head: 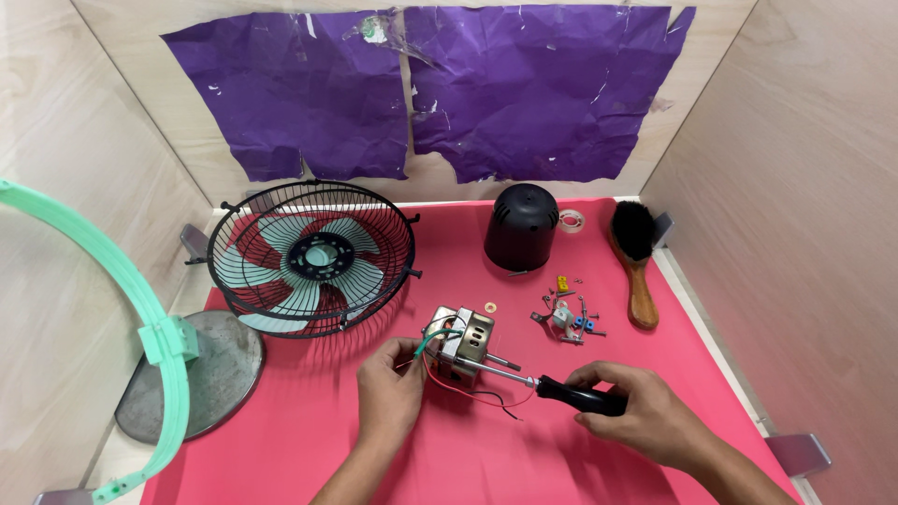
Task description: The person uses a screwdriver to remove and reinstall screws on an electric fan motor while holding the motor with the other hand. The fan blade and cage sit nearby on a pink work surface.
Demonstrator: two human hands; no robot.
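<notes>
A small metal fan motor point(461, 342) with red, black and green wires lies on the red mat point(309, 421). My left hand point(390, 391) steadies it from the left, fingers against its wired side. My right hand point(636, 411) grips the black handle of a screwdriver point(561, 390), whose shaft points left with its tip at the motor's body. A small washer point(491, 307) lies just beyond the motor.
A black wire fan guard with pale green blades point(311, 259) stands at the left. A black motor cover point(521, 227), a tape roll point(572, 220), a wooden brush point(637, 259) and several loose screws and small parts point(565, 314) lie behind. A green ring point(140, 318) and grey round base point(201, 374) sit far left.
</notes>
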